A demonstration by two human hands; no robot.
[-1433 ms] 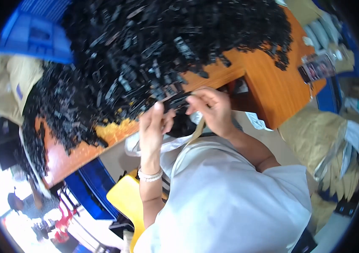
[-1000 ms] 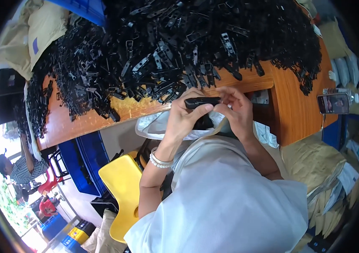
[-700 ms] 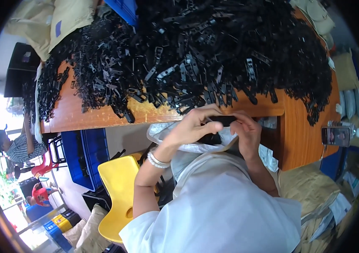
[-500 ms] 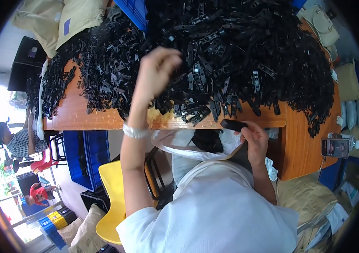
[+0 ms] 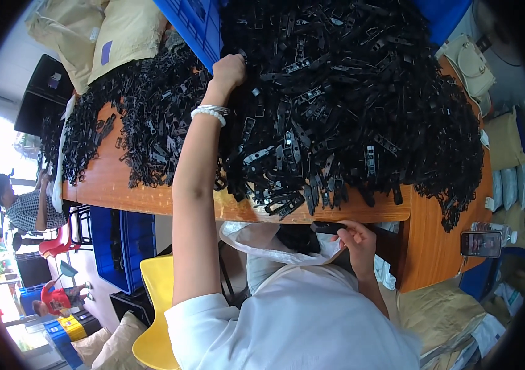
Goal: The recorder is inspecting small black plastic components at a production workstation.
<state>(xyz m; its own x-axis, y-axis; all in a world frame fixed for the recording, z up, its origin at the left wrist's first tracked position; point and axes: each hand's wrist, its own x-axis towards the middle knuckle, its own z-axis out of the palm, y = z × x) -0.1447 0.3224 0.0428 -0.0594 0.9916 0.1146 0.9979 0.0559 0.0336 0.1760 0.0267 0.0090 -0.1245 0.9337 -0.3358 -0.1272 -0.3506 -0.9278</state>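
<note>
My left arm is stretched far over the table, a pale beaded bracelet and bangle on its wrist. My left hand [image 5: 230,70] is closed at the edge of a big heap of black clip-like parts [image 5: 330,117], beside a blue plastic crate [image 5: 198,31]. What its curled fingers grip is hidden. Near the table's front edge, my right hand [image 5: 359,244] pinches a smooth, elongated black part [image 5: 326,227]. Below that part, a white bag [image 5: 259,246] lies open across my lap, with dark stuff inside.
More small black parts [image 5: 157,123] cover the table's left side. Stuffed paper sacks [image 5: 130,40] stand at the back left. A phone [image 5: 481,244] and a cream handbag [image 5: 469,65] are at the right. A yellow chair [image 5: 154,308] stands left of me; people are in the left background.
My left hand has reached farther forward over the heap, toward the blue crate, and its fingers have curled in. My right hand keeps the black part over the bag. The view has shifted slightly.
</note>
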